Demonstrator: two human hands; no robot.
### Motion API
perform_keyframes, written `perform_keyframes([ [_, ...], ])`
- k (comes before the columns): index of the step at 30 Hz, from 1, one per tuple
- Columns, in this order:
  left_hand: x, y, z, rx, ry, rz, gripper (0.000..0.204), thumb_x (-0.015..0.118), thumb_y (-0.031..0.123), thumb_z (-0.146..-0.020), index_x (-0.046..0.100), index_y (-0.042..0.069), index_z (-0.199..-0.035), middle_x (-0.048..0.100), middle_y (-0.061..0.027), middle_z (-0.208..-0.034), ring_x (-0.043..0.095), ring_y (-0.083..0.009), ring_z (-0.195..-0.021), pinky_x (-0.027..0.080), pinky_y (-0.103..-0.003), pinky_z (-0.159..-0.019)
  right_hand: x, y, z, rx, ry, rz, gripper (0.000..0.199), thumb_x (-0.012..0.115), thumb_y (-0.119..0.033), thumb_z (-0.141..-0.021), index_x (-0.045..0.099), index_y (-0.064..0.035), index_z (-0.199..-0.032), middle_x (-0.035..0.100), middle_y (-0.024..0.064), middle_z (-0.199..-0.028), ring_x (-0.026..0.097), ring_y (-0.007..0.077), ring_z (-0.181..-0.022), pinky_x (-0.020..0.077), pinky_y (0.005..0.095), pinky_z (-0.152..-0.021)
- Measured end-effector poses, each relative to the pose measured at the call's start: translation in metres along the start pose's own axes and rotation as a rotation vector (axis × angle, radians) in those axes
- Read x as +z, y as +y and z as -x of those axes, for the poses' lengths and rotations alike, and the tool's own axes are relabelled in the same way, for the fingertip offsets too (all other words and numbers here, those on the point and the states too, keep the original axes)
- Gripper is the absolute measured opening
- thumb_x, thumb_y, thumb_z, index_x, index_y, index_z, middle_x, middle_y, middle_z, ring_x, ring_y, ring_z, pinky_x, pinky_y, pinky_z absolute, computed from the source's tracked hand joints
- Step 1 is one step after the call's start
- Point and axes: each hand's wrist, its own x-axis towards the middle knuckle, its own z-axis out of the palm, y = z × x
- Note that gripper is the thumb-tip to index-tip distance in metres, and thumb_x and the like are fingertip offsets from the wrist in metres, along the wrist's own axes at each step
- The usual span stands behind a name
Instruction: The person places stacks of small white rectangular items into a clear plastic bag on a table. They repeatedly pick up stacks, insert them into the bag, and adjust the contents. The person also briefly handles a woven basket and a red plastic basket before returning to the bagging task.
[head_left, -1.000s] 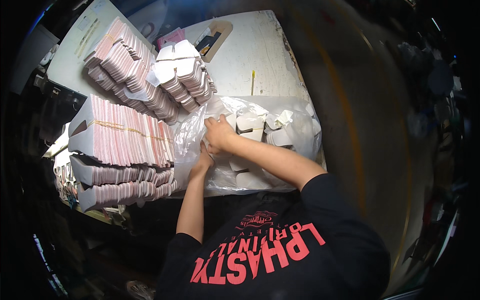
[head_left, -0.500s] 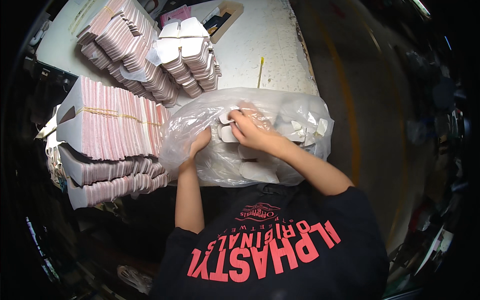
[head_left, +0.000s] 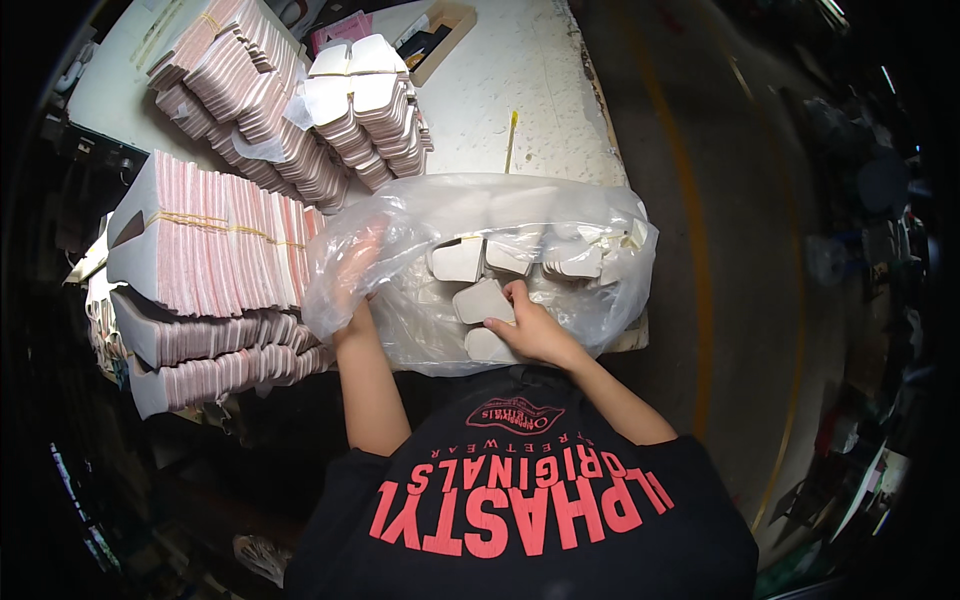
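A clear plastic bag (head_left: pixel 400 320) lies across the table's near edge, its mouth toward the left. Through its film my left hand (head_left: pixel 358 262) shows with fingers stretched out, lifting the bag's left side. My right hand (head_left: pixel 534 326) pinches a white rounded-corner piece (head_left: pixel 482 302) between thumb and fingers, at the bag's near part. Below it lies another white piece (head_left: pixel 488 346), partly covered by my hand. Farther in sit bundled white pieces (head_left: pixel 457 262), with more bundles (head_left: pixel 572 264) to their right. Whether the pinched piece is single or a stack, I cannot tell.
Banded stacks of pink-and-white sheets (head_left: pixel 215 245) stand close on the left. Farther back are more tall stacks (head_left: pixel 250 100) and white-topped bundles (head_left: pixel 358 95). A cardboard tray (head_left: pixel 445 45) and a yellow-tipped stick (head_left: pixel 512 140) lie on the white table (head_left: pixel 560 120).
My right hand has come nearer to me, from the bundles farther in to a white piece near the front. My left hand has shifted left and up under the film.
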Motion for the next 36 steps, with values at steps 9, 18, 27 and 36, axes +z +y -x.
perform_keyframes([
  [9,-0.010,0.079,0.019,0.537,-0.109,-0.658,0.031,0.064,0.007,-0.104,0.074,0.008,-0.133,0.074,-0.0142,-0.124,0.072,-0.0272,-0.109,0.058,-0.037,-0.090,0.003,-0.047,0.006,-0.121,0.179,-0.092,0.055,0.072,-0.035,-0.099,0.051,0.0030,-0.133,0.073,0.0336,-0.100,0.071,0.0526,-0.100,0.0557,0.0528,-0.085],
  [18,-0.017,0.103,0.018,0.667,-0.174,-0.730,0.039,0.072,0.006,-0.098,0.070,0.004,-0.137,0.070,-0.0173,-0.127,0.067,-0.0328,-0.116,0.054,-0.040,-0.099,0.013,-0.120,-0.036,-0.020,-0.014,-0.518,0.040,0.068,-0.024,-0.107,0.053,0.0069,-0.127,0.074,0.0119,-0.095,0.070,0.0128,-0.081,0.0552,0.0269,-0.066],
  [27,-0.009,0.069,0.011,0.127,-0.010,-0.141,0.055,0.073,0.008,-0.092,0.061,0.007,-0.146,0.067,-0.0183,-0.134,0.063,-0.0356,-0.125,0.049,-0.043,-0.109,0.065,-0.100,-0.092,-0.143,0.488,-0.263,0.036,0.063,-0.010,-0.101,0.051,0.0095,-0.128,0.058,0.0329,-0.133,0.063,0.0446,-0.117,0.0519,0.0457,-0.102],
  [36,-0.013,0.058,0.007,0.189,-0.007,-0.178,0.051,0.074,0.014,-0.091,0.064,0.006,-0.141,0.067,-0.0190,-0.134,0.062,-0.0376,-0.127,0.046,-0.048,-0.112,0.081,-0.088,-0.077,-0.631,0.231,0.613,0.058,0.071,-0.024,-0.093,0.055,-0.0055,-0.146,0.050,0.0283,-0.148,0.044,0.0451,-0.145,0.0374,0.0660,-0.116],
])
